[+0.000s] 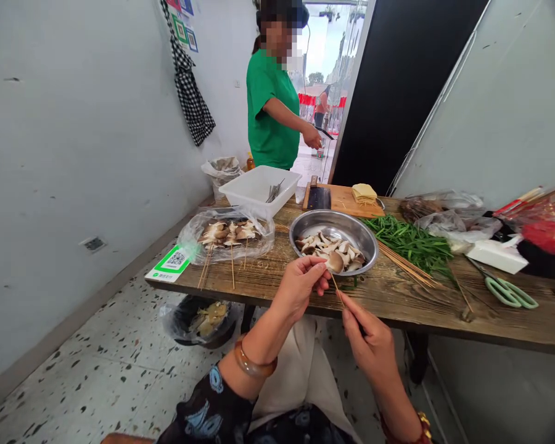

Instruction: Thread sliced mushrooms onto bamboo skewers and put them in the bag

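Note:
Between the fingers of my left hand point(303, 283) is an oyster mushroom point(335, 263), its cap turned toward the bowl. A thin bamboo skewer point(337, 288) runs from the mushroom down to my right hand point(367, 330), whose thumb and fingers pinch it. Just beyond both hands stands a steel bowl point(372, 237) with several loose mushrooms point(346, 251) inside. To the left, skewered mushrooms point(231, 233) lie on a clear plastic bag point(266, 243), their sticks pointing toward me.
Behind are a white tub point(259, 185) and a cutting board point(345, 200) with a cleaver point(319, 198). Green leaves point(411, 240), bare skewers point(407, 265) and scissors point(509, 293) lie right. A lined bin point(203, 320) sits below. A person in green point(272, 111) stands beyond the table.

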A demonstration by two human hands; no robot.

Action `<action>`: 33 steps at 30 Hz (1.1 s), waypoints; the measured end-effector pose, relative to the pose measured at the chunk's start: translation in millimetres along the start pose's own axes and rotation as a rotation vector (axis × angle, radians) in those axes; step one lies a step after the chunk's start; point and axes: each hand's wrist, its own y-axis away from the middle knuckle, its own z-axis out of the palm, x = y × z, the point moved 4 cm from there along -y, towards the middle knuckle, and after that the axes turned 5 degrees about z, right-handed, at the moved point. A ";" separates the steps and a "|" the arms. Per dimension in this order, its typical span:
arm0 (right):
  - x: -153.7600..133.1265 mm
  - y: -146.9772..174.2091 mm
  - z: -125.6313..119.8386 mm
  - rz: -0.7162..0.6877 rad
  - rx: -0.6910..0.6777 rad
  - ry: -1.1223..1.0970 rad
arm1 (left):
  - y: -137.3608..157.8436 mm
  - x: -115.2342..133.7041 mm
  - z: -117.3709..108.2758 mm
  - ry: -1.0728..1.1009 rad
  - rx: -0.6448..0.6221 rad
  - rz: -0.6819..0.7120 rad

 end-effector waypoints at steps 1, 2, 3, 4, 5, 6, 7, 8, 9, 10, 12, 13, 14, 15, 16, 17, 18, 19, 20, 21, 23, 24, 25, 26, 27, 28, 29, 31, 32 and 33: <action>-0.2 0.1 0.0 -0.001 0.002 0.003 | 1.0 0.4 0.1 -0.007 0.000 -0.001; -0.2 0.0 -0.1 -0.003 0.005 0.007 | 1.9 0.7 0.2 -0.017 0.003 -0.001; -0.3 -0.1 -0.2 -0.005 0.008 0.011 | 2.8 1.0 0.2 -0.027 0.006 0.001; -0.3 -0.2 -0.4 -0.007 0.009 0.015 | 3.7 1.1 0.1 -0.039 0.011 0.004; -0.4 -0.3 -0.7 -0.009 0.011 0.019 | 4.5 1.2 -0.1 -0.052 0.016 0.009; -0.6 -0.3 -1.0 -0.013 0.014 0.024 | 5.2 1.1 -0.2 -0.068 0.019 0.013; -0.9 -0.2 -1.4 -0.017 0.018 0.030 | 6.0 0.9 -0.2 -0.084 0.021 0.016; -1.1 0.0 -1.8 -0.019 0.020 0.035 | 6.7 0.6 -0.2 -0.099 0.021 0.017; -1.2 0.3 -2.0 -0.020 0.019 0.040 | 7.5 0.1 -0.1 -0.114 0.021 0.015; -1.3 0.6 -2.2 -0.020 0.019 0.044 | 8.2 -0.5 0.0 -0.127 0.021 0.010; -1.5 1.3 -2.4 -0.015 0.017 0.048 | 9.7 -1.8 0.4 -0.146 0.024 -0.005; -1.6 1.7 -2.4 -0.011 0.020 0.050 | 10.4 -2.2 0.6 -0.155 0.026 -0.010; -1.6 2.0 -2.4 -0.005 0.025 0.052 | 10.9 -2.6 0.8 -0.165 0.030 -0.011; -1.5 2.3 -2.4 0.006 0.033 0.056 | 11.3 -2.7 1.0 -0.177 0.036 -0.007; -1.2 2.7 -2.3 0.022 0.041 0.063 | 11.5 -2.9 1.0 -0.192 0.041 0.000; -0.8 3.0 -2.2 0.041 0.048 0.070 | 11.6 -3.1 1.0 -0.208 0.044 0.008; -0.4 3.3 -2.0 0.061 0.054 0.076 | 11.6 -3.5 0.9 -0.223 0.046 0.015; 0.0 3.4 -1.6 0.078 0.058 0.080 | 11.6 -4.1 0.7 -0.237 0.047 0.020; 0.2 3.3 -1.1 0.092 0.059 0.080 | 11.6 -4.9 0.5 -0.249 0.048 0.025; 0.2 2.9 -0.6 0.102 0.059 0.077 | 11.7 -5.8 0.4 -0.259 0.047 0.030; -0.4 0.9 0.9 0.117 0.055 0.064 | 12.8 -7.8 0.8 -0.273 0.041 0.043; -0.9 -0.4 1.7 0.127 0.052 0.055 | 13.7 -8.9 1.6 -0.277 0.032 0.047; -1.3 -1.9 2.5 0.139 0.047 0.045 | 14.9 -10.2 2.6 -0.278 0.019 0.048; -1.6 -3.4 3.2 0.155 0.042 0.033 | 16.3 -11.6 3.6 -0.273 0.006 0.043; -1.8 -4.6 3.9 0.173 0.036 0.020 | 17.7 -13.0 4.3 -0.265 -0.003 0.033; -1.9 -5.5 4.4 0.190 0.029 0.005 | 19.0 -14.3 4.6 -0.256 -0.007 0.020; -1.8 -6.0 4.8 0.203 0.022 -0.011 | 20.2 -15.5 4.5 -0.248 -0.008 0.002; -1.0 -6.1 4.8 0.218 0.019 -0.044 | 21.8 -17.7 3.4 -0.230 -0.003 -0.037; -0.5 -5.9 4.5 0.220 0.021 -0.057 | 22.3 -18.6 2.9 -0.222 -0.004 -0.054; 0.0 -5.5 4.1 0.220 0.025 -0.066 | 22.5 -19.5 2.6 -0.215 -0.009 -0.067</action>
